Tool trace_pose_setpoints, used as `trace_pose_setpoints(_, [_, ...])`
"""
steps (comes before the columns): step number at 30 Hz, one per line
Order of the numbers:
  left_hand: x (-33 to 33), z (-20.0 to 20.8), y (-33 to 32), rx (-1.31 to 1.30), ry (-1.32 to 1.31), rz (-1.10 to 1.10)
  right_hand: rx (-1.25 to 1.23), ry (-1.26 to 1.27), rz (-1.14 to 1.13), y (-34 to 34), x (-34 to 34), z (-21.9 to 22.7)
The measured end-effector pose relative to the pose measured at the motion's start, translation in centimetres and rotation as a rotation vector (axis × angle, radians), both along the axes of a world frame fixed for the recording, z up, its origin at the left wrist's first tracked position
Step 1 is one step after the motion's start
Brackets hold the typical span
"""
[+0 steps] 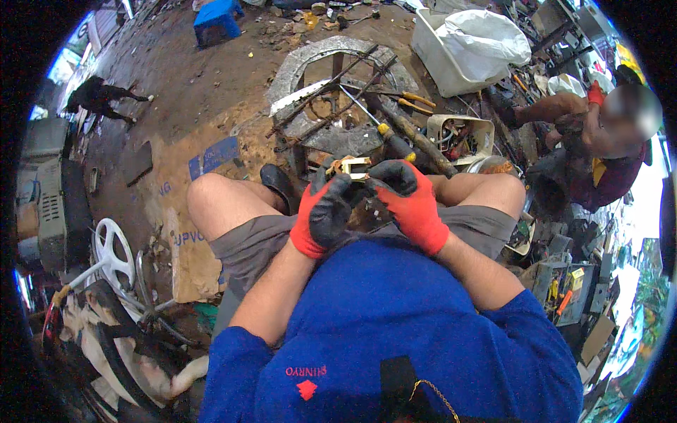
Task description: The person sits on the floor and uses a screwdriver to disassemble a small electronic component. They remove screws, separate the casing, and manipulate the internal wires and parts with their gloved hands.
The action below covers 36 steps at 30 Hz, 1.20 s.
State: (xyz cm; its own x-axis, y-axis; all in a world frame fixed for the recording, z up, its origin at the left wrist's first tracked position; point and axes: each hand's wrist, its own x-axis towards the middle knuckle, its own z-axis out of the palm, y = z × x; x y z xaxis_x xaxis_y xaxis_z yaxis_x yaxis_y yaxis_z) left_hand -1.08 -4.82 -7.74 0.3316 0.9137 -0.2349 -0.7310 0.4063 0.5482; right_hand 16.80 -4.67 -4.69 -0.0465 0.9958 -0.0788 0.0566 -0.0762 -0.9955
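Between my two gloved hands is a small cream-coloured part with a squarish frame and copper-brown bits on its left side; its exact kind is unclear. My left hand, in a red glove with black fingers, is closed on the part's left side. Gripping its right side are the bent fingers of my right hand, gloved alike. Just beyond them stands a round, grey, worn metal frame with rusty bars across it. A long-shafted tool with a yellow-banded dark handle and an orange-handled tool lie there.
A cream bin with wires and scraps stands right of the frame, below a large white tub holding a white sack. Another person sits at far right. A dog, blue stool, flattened cardboard and white wheel are leftward.
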Motion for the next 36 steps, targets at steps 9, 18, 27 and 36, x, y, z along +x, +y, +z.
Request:
trace_pose_setpoints(9, [0.1,1.4,-0.1,0.043,0.128,0.041,0.024,0.021,0.035,-0.1,0.5,1.7])
trace_pose_setpoints(18, [-0.4,1.6,-0.1,0.132,0.402,-0.139,-0.097,-0.120,0.338,2.3,1.9,3.2])
trace_pose_setpoints(27, [-1.6,-0.4,0.6,0.241,0.557,-0.225,-0.132,-0.136,0.368,1.8,2.4,3.1])
trace_pose_setpoints(36, [0.4,0.6,-0.3,0.259,0.560,-0.072,-0.187,0.035,0.244,1.4,2.5,1.1])
